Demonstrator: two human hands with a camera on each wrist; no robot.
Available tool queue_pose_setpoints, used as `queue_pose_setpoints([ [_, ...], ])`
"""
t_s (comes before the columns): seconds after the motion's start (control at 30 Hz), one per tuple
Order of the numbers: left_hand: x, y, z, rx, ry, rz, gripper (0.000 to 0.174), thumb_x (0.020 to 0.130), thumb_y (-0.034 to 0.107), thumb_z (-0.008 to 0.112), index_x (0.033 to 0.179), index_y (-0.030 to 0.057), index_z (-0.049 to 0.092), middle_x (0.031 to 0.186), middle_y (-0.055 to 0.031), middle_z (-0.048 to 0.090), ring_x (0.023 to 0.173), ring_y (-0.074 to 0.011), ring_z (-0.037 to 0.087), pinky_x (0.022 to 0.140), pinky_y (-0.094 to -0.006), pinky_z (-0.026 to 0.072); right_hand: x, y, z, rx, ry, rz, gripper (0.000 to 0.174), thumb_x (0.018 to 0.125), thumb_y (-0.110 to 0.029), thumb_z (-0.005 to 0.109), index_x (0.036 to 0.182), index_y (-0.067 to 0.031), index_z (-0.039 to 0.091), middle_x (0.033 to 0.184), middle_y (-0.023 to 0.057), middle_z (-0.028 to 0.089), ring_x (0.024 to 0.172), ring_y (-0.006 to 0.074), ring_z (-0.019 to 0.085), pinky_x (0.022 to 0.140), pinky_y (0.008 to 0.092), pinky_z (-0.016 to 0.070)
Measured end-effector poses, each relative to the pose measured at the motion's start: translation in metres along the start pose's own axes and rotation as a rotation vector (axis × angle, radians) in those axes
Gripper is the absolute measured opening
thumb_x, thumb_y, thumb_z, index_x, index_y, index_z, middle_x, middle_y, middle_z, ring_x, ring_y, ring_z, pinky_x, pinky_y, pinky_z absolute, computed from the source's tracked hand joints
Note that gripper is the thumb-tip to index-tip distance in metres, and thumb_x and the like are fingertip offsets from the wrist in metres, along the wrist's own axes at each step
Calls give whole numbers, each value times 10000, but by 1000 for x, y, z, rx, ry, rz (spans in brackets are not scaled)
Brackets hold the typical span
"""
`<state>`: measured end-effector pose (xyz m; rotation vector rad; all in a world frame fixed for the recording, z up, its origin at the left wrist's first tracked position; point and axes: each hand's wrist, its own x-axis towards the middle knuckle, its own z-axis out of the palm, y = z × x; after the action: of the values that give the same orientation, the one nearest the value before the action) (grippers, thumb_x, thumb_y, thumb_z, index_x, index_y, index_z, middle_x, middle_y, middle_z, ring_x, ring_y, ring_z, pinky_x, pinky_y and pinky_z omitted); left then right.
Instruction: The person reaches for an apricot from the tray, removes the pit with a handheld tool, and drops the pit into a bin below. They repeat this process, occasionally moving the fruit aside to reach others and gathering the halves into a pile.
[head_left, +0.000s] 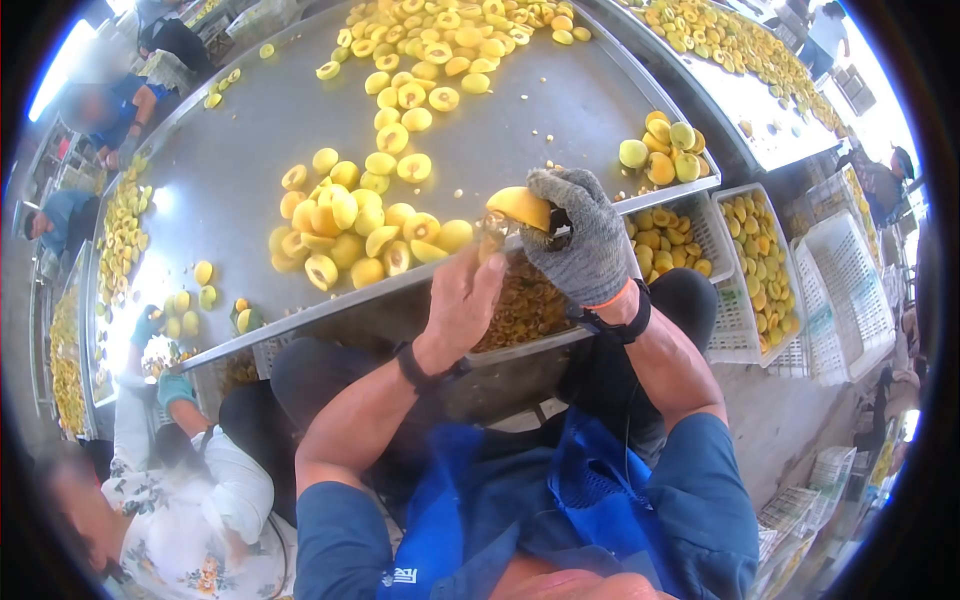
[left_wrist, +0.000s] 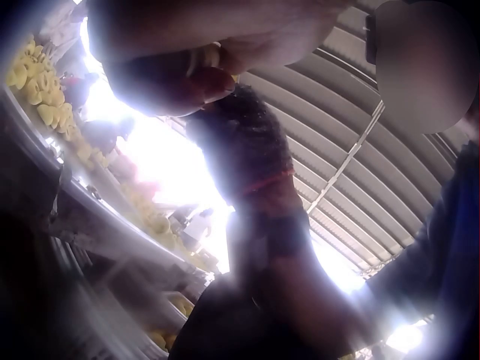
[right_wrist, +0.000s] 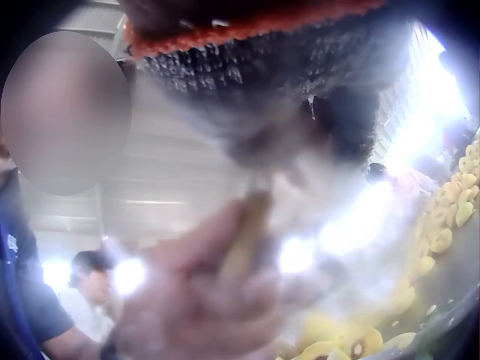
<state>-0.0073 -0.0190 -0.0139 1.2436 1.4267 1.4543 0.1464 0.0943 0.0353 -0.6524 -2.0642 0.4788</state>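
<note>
My bare left hand (head_left: 465, 300) grips a small brown handle (head_left: 492, 240), its upper end against a yellow fruit piece (head_left: 518, 207). In the right wrist view the handle (right_wrist: 247, 232) stands between the bare fingers, with a thin, blurred tip. The grey-gloved right hand (head_left: 580, 235) holds the fruit piece by its right end; something dark and shiny (head_left: 562, 234) shows at its palm, too unclear to name. Both hands are close together above the metal table's near edge. In the left wrist view the glove (left_wrist: 244, 142) is dark and partly hidden behind the bare hand.
Halved yellow fruit (head_left: 340, 220) lies piled left of my hands, with more at the back. Whole fruit (head_left: 660, 150) sits at the table's right corner. A bin of brown bits (head_left: 520, 310) is below my hands; fruit crates (head_left: 757, 270) stand right. A person (head_left: 200, 510) sits at left.
</note>
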Motion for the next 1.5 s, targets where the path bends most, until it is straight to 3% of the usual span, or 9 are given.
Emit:
queue_pose_setpoints([
  [0.27, 2, -6, 0, 47, 4, 35, 408, 1090, 390, 509, 930, 19, 566, 581, 16, 504, 475, -54, 446, 457, -234, 346, 0, -2, -2, -22, -28, 49, 596, 747, -104, 836, 1304, -51, 633, 1190, 161, 650, 993, 312, 683, 872, 390, 565],
  [0.47, 0, -7, -1, 22, -23, 49, 372, 1085, 366, 531, 938, 26, 564, 599, 35, 496, 497, -40, 437, 468, -228, 342, -9, 13, 7, 990, -95, 612, 521, 883, -83, 752, 1379, -10, 608, 1284, 84, 677, 1119, 143, 644, 938, 295, 543],
  [0.77, -7, 7, -1, -11, -14, 26, 315, 1084, 307, 538, 970, 15, 570, 624, 56, 488, 535, -25, 425, 495, -220, 341, -9, 9, 16, 1064, -181, 843, 554, 909, -61, 746, 1427, -23, 554, 1272, 75, 660, 1116, 143, 622, 944, 294, 542],
  [0.87, -6, 10, -5, 30, -3, -5, 287, 1064, 263, 557, 965, -4, 582, 680, -29, 505, 614, -122, 454, 576, -309, 396, -17, 18, 29, 811, -168, 535, 550, 918, -58, 748, 1429, -35, 547, 1259, 67, 659, 1106, 133, 619, 944, 293, 538],
  [1.0, -9, 12, -7, 38, -14, -31, 289, 1058, 259, 560, 965, -13, 586, 707, -76, 529, 649, -175, 486, 618, -353, 433, -20, 15, 33, 1029, -110, 603, 541, 917, -61, 756, 1416, -37, 549, 1229, 65, 668, 1092, 132, 623, 946, 298, 536],
  [1.1, -11, 9, -3, -40, -38, 25, 310, 1083, 298, 534, 963, 15, 566, 642, 53, 494, 549, -24, 430, 504, -219, 351, -20, 18, 32, 935, -104, 559, 566, 909, -48, 763, 1426, -25, 536, 1252, 78, 664, 1110, 147, 629, 962, 308, 540],
  [1.2, -12, 8, 0, -32, -34, 7, 307, 1088, 297, 518, 965, 19, 563, 636, 50, 491, 537, -26, 433, 492, -221, 352, -22, 26, 38, 828, -78, 501, 616, 899, -25, 769, 1456, -9, 506, 1287, 101, 661, 1140, 176, 645, 992, 328, 548],
  [1.3, -12, 20, -4, -29, -70, -165, 315, 1082, 277, 519, 941, 1, 578, 653, -38, 543, 593, -135, 521, 584, -325, 443, -21, 23, 39, 754, -70, 509, 612, 904, -14, 758, 1461, -8, 506, 1291, 108, 664, 1153, 182, 644, 1000, 334, 545],
  [1.5, -8, 22, -4, -58, -38, -144, 327, 1102, 297, 477, 914, 35, 533, 596, 43, 478, 480, -41, 430, 458, -232, 344, -21, 9, 39, 559, -111, 446, 535, 955, -54, 705, 1453, 0, 518, 1255, 116, 685, 1127, 162, 638, 975, 324, 529],
])
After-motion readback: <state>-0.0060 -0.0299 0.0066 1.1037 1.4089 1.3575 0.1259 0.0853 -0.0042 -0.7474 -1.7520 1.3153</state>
